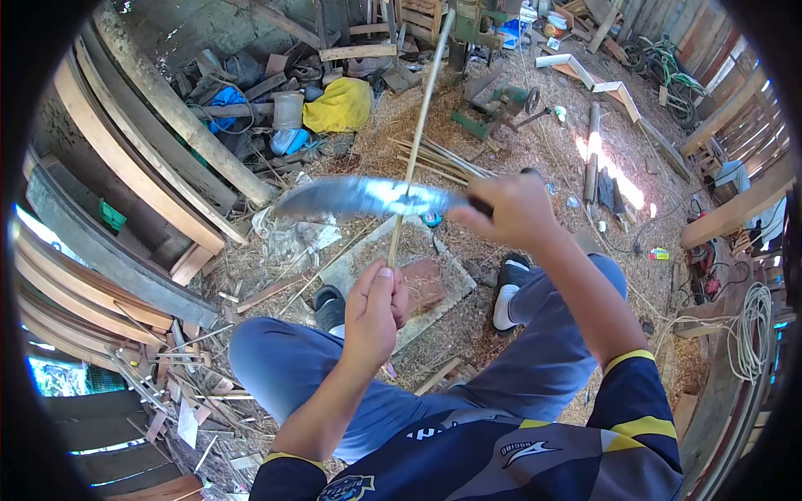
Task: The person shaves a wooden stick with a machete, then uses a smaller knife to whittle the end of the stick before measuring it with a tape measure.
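My left hand (378, 305) is closed round the lower end of a long, thin bamboo strip (424, 108), which slants up and away from me. My right hand (511, 209) grips the dark handle of a machete (368, 198). Its broad, shiny blade points left and crosses the strip a little above my left fist, overlapping it in this view. Both hands are held in front of my knees. Below them, a flat board (459, 280) with a reddish block (422, 284) on it lies on the ground between my feet.
More thin strips (443, 159) lie on the shavings-covered floor ahead. A green metal machine (493, 108) stands beyond them. Long planks (134, 159) lean at the left, above scrap wood. A yellow cloth (338, 106) lies at the back left, and coiled rope (754, 330) hangs at the right.
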Motion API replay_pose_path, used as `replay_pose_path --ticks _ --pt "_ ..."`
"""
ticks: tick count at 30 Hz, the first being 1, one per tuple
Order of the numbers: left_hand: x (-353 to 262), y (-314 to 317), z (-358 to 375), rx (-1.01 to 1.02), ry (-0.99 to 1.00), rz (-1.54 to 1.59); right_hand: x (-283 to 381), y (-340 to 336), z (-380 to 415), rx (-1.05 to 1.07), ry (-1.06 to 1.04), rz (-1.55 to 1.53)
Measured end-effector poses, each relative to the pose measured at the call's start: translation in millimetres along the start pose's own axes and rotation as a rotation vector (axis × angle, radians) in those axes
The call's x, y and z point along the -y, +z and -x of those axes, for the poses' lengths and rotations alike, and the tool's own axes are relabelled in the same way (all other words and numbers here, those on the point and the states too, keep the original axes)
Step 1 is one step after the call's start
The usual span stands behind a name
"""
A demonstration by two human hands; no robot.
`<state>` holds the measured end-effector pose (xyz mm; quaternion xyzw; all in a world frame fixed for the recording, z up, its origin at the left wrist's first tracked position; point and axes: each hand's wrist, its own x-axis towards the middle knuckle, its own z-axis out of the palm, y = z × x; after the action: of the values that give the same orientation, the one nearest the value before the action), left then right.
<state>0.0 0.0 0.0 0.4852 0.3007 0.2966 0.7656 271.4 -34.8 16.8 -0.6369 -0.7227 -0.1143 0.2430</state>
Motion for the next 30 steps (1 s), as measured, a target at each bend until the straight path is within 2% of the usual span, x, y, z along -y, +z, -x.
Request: replay_pose_path --ticks 2,6,9,10,13,14,20,25,26,30 --pt "-8.8 1.1 0.1 -0.027 -0.039 0.005 -4.0 -0.4 -2.8 0.020 0.101 0.015" --pt "5.8 3.5 -0.1 -0.001 -0.011 0.036 12.7 -4.4 6.5 0.038 -0.056 -0.029" --pt "4.9 2.2 7.4 0.013 -0.042 0.044 -16.9 -5.3 -3.4 0.004 0.133 0.059" --pt "3.9 2.3 8.7 0.014 -0.050 0.038 -23.5 -9.6 -6.1 0.047 0.257 0.091" --pt "5.0 2.2 10.3 0.015 -0.044 0.017 -17.9 -14.1 0.8 -0.042 0.137 0.045" --pt "6.4 1.9 10.3 0.012 -0.037 0.010 -13.4 -15.0 6.8 0.050 0.086 0.008" --pt "4.0 -5.6 5.1 -0.025 -0.065 0.065 -33.4 -4.0 5.6 0.058 0.038 0.084" --pt "9.6 -3.7 11.3 -0.020 -0.057 0.056 3.1 -13.4 2.5 0.060 0.047 0.089" --pt "8.9 -1.7 11.8 -0.026 -0.048 0.038 1.2 -9.5 6.3 0.037 -0.035 0.029" --pt "9.1 -2.9 15.1 -0.033 -0.076 0.057 -33.5 -6.8 0.8 0.075 0.149 0.072"
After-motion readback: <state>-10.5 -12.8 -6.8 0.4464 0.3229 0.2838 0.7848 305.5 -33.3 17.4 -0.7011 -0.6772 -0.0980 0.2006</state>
